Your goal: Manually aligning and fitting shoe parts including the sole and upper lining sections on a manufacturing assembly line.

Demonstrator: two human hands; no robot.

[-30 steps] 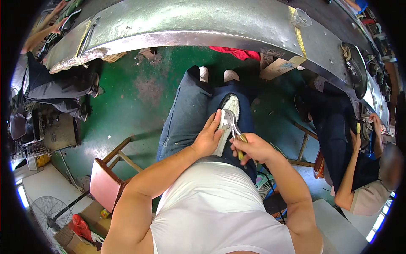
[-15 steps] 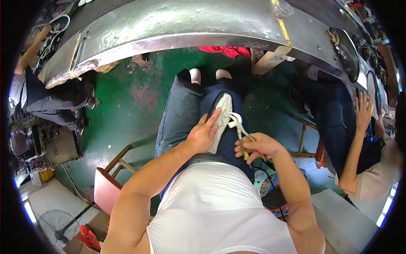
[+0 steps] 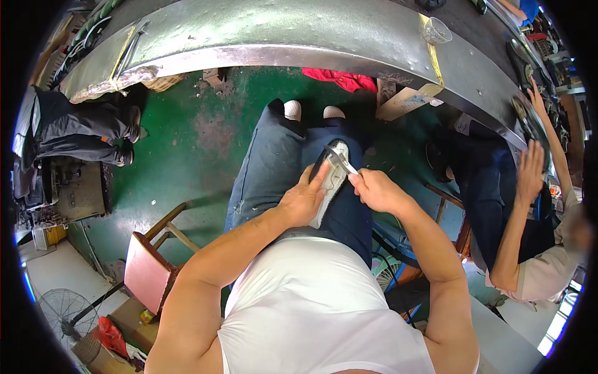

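Note:
Across my thighs lies a shoe (image 3: 339,181), its pale, rough underside up and a dark edge around it. My left hand (image 3: 304,201) grips it by the left side, fingers along the pale surface. My right hand (image 3: 380,192) is closed around the handles of a pair of metal pincers (image 3: 341,161). Their head sits over the toe end of the shoe and seems to touch it. My fingers cover most of the handles, and the jaws are too small to make out.
A long metal-topped bench (image 3: 249,59) runs ahead, a clear plastic cup (image 3: 437,30) on it. Red cloth (image 3: 339,79) lies beneath. A stool (image 3: 149,268) and standing fan (image 3: 65,311) are at left. A co-worker (image 3: 529,249) sits at right, another person's legs (image 3: 87,131) at far left.
My right hand has moved up and left, bringing the pincers from beside the shoe onto its toe end. Its loose fingers have closed around the handles. My left hand still holds the shoe.

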